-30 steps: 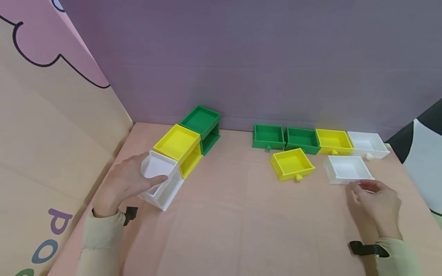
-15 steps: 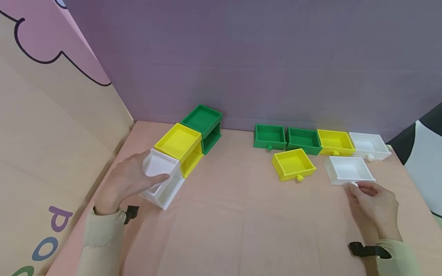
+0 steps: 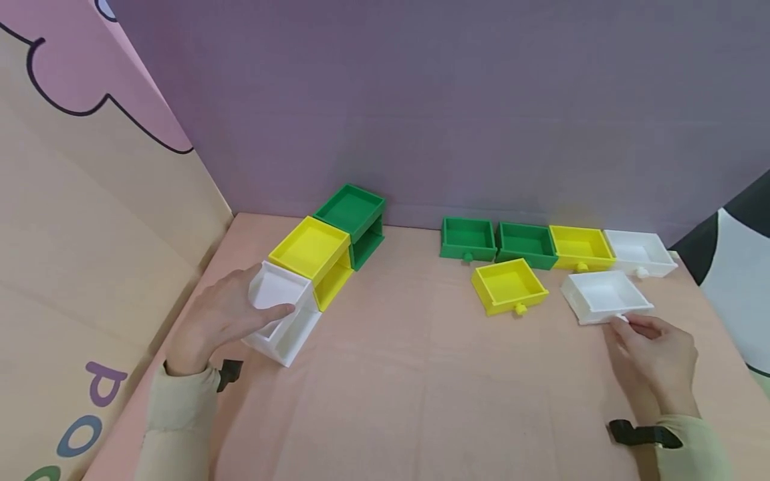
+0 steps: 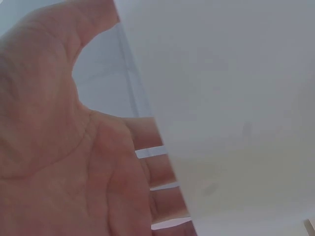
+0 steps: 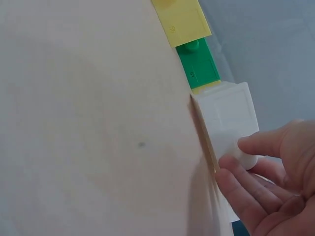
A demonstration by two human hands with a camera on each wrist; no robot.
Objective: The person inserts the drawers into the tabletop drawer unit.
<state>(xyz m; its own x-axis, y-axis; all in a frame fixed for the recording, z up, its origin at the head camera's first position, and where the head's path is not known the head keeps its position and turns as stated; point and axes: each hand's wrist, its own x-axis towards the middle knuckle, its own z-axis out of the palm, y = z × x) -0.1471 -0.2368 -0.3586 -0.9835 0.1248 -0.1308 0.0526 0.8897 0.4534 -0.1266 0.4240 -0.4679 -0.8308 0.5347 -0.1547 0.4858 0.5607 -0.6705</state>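
Observation:
At the left of the head view my left hand [image 3: 219, 317] grips a white open-fronted drawer case [image 3: 278, 286], thumb on its near right side. Its fingers pass behind the white wall in the left wrist view, so their tips are hidden. On the right, my right hand [image 3: 662, 357] pinches the small round knob [image 5: 247, 160] of a white drawer [image 3: 577, 300] between thumb and fingers. That drawer is turned slightly, its near edge tilted a little upward. A yellow case [image 3: 309, 247] and a green case [image 3: 351, 208] stand in line behind the white one.
A loose yellow drawer [image 3: 496, 308] lies left of the held drawer. Behind runs a row: two green drawers [image 3: 466, 254] [image 3: 529, 261], a yellow drawer [image 3: 592, 264] and another white drawer [image 3: 660, 269]. A grey-purple wall [image 3: 421, 120] rises behind the pink-covered table [image 3: 385, 401].
The white drawer at my right hand has turned slightly and its near edge has come up a little, with the fingers now on its knob. My left hand has stayed on the white case.

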